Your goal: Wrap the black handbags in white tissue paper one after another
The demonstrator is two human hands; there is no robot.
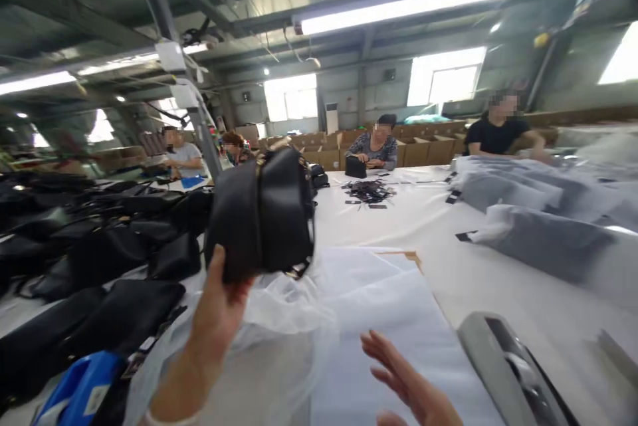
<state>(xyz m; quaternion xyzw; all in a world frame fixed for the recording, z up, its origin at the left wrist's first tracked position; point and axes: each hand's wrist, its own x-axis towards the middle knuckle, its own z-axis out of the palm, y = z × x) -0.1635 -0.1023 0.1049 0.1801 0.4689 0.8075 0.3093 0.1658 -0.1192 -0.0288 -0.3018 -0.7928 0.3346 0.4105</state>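
Observation:
My left hand point(226, 306) is closed around the lower edge of a black handbag point(259, 213), lifted above the table and tilted, its zipper line facing me. The thumb presses on the near face; the other fingers are hidden behind the bag. Below it lies crumpled clear plastic wrap point(294, 306). My right hand point(399, 373) hovers empty over a stack of white sheets point(369, 313), fingers stretched out and apart. To the right of that hand lies a grey device with a dark top point(508, 366), whose kind I cannot make out.
Many black bags point(104, 246) cover the table's left side, with a blue object point(82, 386) in front. Wrapped grey bundles point(543, 240) lie at right. A pile of black strips point(369, 192) sits farther off. Several people work across the table, cardboard boxes point(413, 150) behind them.

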